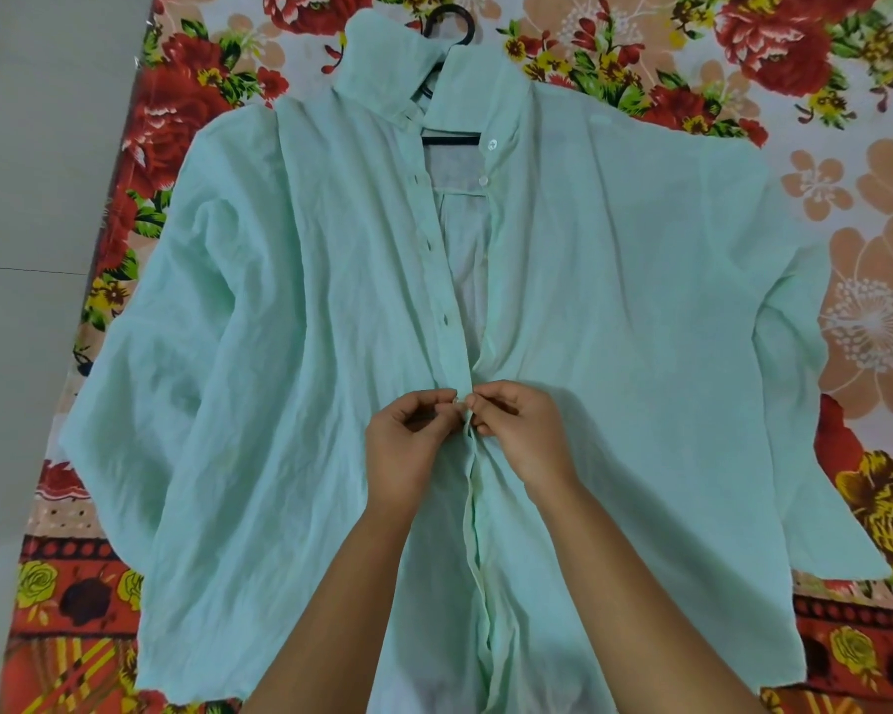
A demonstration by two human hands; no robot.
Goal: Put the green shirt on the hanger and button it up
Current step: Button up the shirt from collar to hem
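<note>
The pale green shirt (290,311) lies spread flat, front up, with its sleeves out to both sides. A black hanger (447,15) sits inside it; only its hook above the collar and a bar at the neck opening show. The front is closed below my hands and gapes open above them, where white buttons (491,144) and empty buttonholes show. My left hand (408,445) pinches the left placket edge at mid-chest. My right hand (516,430) pinches the right placket against it at the same spot; the button between my fingertips is hidden.
The shirt lies on a floral sheet (846,208) with red, orange and yellow flowers. A pale tiled floor (37,198) runs along the left side beyond the sheet's edge.
</note>
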